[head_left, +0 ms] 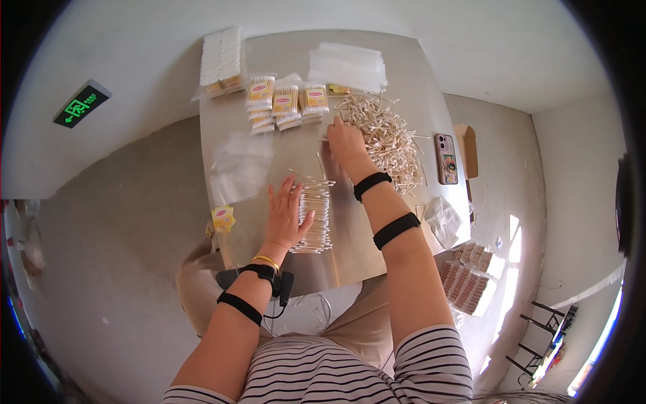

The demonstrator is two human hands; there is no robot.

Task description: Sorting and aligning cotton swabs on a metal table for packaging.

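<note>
On the metal table, cotton swabs (315,219) lie side by side in a neat ladder-like row, with a few askew at its far end. My left hand (286,214) rests along the left side of this row, fingers spread and thumb on the swabs. Farther off, my right hand (348,143) is at the left edge of a big loose heap of cotton swabs (387,138). Its fingers are curled together, and what they pinch, if anything, is too small to make out.
Packed swab bags (285,101) are stacked beyond my hands, beside a taller white stack (224,60). Clear plastic bags lie at the back (346,66) and left (242,165). Yellow cards (223,218) sit near the left edge, a phone (445,159) near the right; packed bundles (469,279) stand below.
</note>
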